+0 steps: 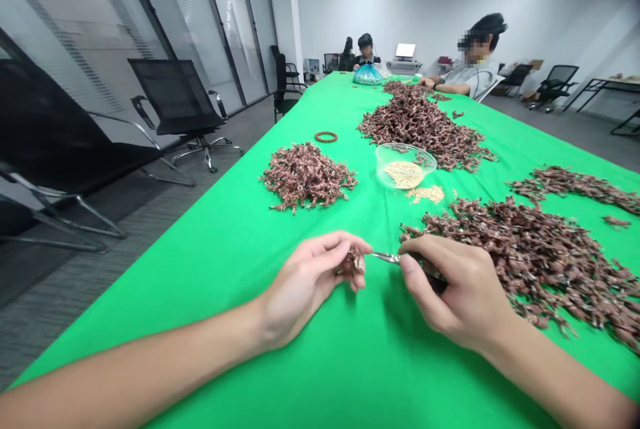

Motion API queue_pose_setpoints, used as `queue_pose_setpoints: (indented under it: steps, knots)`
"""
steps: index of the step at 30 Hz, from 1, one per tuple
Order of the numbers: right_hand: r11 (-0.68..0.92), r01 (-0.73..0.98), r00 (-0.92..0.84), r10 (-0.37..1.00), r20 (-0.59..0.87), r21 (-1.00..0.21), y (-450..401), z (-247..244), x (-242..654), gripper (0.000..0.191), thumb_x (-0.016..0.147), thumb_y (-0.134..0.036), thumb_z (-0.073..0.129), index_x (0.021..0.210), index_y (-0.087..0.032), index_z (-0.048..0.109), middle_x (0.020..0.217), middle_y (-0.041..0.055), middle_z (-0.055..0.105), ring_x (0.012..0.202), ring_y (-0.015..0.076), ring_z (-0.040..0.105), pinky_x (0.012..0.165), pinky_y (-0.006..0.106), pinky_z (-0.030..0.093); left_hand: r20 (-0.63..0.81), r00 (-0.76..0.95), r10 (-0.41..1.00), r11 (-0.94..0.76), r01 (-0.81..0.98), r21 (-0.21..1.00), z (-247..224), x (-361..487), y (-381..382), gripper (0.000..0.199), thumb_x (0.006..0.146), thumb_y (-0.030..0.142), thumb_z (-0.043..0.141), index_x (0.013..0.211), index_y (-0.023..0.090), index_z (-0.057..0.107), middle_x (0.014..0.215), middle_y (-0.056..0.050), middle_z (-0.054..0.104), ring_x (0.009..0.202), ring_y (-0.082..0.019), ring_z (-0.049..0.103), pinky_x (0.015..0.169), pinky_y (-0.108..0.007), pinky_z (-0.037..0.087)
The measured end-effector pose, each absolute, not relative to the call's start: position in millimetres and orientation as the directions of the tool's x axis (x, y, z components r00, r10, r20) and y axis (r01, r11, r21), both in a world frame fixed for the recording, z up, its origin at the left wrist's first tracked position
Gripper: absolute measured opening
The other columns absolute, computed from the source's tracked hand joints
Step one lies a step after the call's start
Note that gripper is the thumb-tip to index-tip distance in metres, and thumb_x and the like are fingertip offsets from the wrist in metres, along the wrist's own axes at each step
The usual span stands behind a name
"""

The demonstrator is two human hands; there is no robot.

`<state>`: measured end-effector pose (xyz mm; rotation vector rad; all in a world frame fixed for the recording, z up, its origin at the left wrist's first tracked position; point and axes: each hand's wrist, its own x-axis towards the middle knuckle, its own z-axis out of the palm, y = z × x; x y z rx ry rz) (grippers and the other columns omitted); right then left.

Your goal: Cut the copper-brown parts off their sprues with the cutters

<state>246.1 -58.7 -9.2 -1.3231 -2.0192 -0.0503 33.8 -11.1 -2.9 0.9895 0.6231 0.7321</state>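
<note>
The left hand (305, 282) curls its fingers (340, 252) around a small brown clump (355, 262), held above the green worktop (200, 349). The right hand (450, 289), arm angled inward, clenches tweezers (385, 257), their tips at the clump. A heap of brown bits (525, 262) lies just beside the right hand; farther off sit another heap (307, 177) and a glass bowl (405, 165) of pale grains

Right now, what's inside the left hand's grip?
The left hand holds a small clump of brown pieces; its fingers cover the clump's lower part, so that part cannot be seen.
</note>
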Motion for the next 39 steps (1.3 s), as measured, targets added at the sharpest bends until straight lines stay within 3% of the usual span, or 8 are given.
queue_pose_setpoints:
  steps: [5, 9, 12, 16, 25, 28, 33, 39]
  knots:
    - [0.466, 0.852, -0.256, 0.769, 0.586, -0.240, -60.0, -12.3, 245.1, 0.020, 0.094, -0.030, 0.053, 0.089, -0.015, 0.066, 0.072, 0.0059, 0.063, 0.063, 0.0171, 0.059, 0.060, 0.030, 0.040, -0.207, 0.597, 0.775, 0.442, -0.278, 0.853, -4.5, 34.7, -12.7, 0.020, 0.098, 0.029, 0.054, 0.089, 0.013, 0.061, 0.075, -0.002, 0.054, 0.058, -0.010, 0.048, 0.059, -0.023, 0.038]
    - [0.449, 0.839, -0.235, 0.810, 0.538, -0.309, -60.0, -12.8, 242.2, 0.024, 0.096, -0.031, 0.051, 0.089, -0.015, 0.066, 0.069, 0.0040, 0.060, 0.060, 0.0155, 0.056, 0.059, 0.030, 0.037, -0.291, 0.594, 0.750, 0.546, -0.309, 0.779, -1.4, 34.4, -13.2, 0.023, 0.097, 0.033, 0.052, 0.086, 0.013, 0.059, 0.073, -0.001, 0.048, 0.057, -0.009, 0.040, 0.057, -0.023, 0.034]
    - [0.427, 0.809, -0.200, 0.846, 0.494, -0.404, -59.6, -11.8, 240.3, 0.027, 0.097, -0.033, 0.048, 0.085, -0.015, 0.066, 0.066, 0.0015, 0.058, 0.056, 0.0135, 0.052, 0.057, 0.030, 0.034, -0.301, 0.636, 0.711, 0.603, -0.330, 0.726, 2.7, 33.9, -12.2, 0.010, 0.090, 0.023, 0.052, 0.087, 0.014, 0.057, 0.075, -0.001, 0.047, 0.059, -0.011, 0.041, 0.060, -0.026, 0.035]
    - [0.394, 0.774, -0.164, 0.881, 0.444, -0.496, -58.7, -10.1, 240.5, 0.030, 0.098, -0.036, 0.047, 0.083, -0.017, 0.065, 0.064, 0.0001, 0.057, 0.055, 0.0124, 0.049, 0.057, 0.029, 0.032, -0.296, 0.628, 0.719, 0.557, -0.267, 0.786, 5.1, 34.9, -12.2, 0.012, 0.080, 0.007, 0.056, 0.088, 0.016, 0.053, 0.077, 0.000, 0.049, 0.060, -0.010, 0.044, 0.062, -0.027, 0.035]
    - [0.387, 0.756, -0.156, 0.890, 0.429, -0.528, -58.2, -10.3, 242.3, 0.029, 0.097, -0.036, 0.049, 0.083, -0.017, 0.066, 0.065, 0.0007, 0.060, 0.055, 0.0124, 0.049, 0.057, 0.029, 0.033, -0.210, 0.625, 0.752, 0.395, -0.174, 0.902, -5.9, 34.4, -11.9, 0.016, 0.093, 0.028, 0.065, 0.098, 0.015, 0.059, 0.079, -0.002, 0.061, 0.074, -0.013, 0.056, 0.073, -0.027, 0.043]
    - [0.398, 0.759, -0.161, 0.882, 0.444, -0.515, -58.4, -9.6, 242.4, 0.029, 0.097, -0.035, 0.049, 0.082, -0.017, 0.065, 0.064, 0.0002, 0.058, 0.054, 0.0120, 0.048, 0.056, 0.029, 0.033, -0.138, 0.598, 0.789, 0.284, -0.158, 0.946, -8.2, 32.9, -8.8, 0.019, 0.089, 0.028, 0.072, 0.099, 0.014, 0.064, 0.090, -0.004, 0.067, 0.085, -0.014, 0.062, 0.083, -0.029, 0.047]
    - [0.442, 0.774, -0.185, 0.842, 0.506, -0.453, -58.9, -8.1, 244.8, 0.025, 0.096, -0.032, 0.050, 0.084, -0.017, 0.065, 0.065, 0.0009, 0.059, 0.055, 0.0124, 0.050, 0.055, 0.029, 0.035, -0.093, 0.577, 0.812, 0.234, -0.175, 0.957, -6.3, 33.0, -8.3, 0.020, 0.079, 0.024, 0.081, 0.094, 0.012, 0.073, 0.103, -0.009, 0.073, 0.089, -0.019, 0.069, 0.075, -0.030, 0.057]
    - [0.549, 0.811, -0.328, 0.714, 0.619, -0.203, -61.4, -3.6, 249.3, 0.016, 0.092, -0.026, 0.055, 0.088, -0.014, 0.064, 0.072, 0.0066, 0.062, 0.062, 0.0164, 0.057, 0.057, 0.030, 0.041, -0.092, 0.556, 0.826, 0.265, -0.239, 0.934, -10.4, 30.5, -8.9, 0.021, 0.071, 0.015, 0.087, 0.089, 0.012, 0.076, 0.121, -0.013, 0.072, 0.080, -0.016, 0.074, 0.077, -0.032, 0.063]
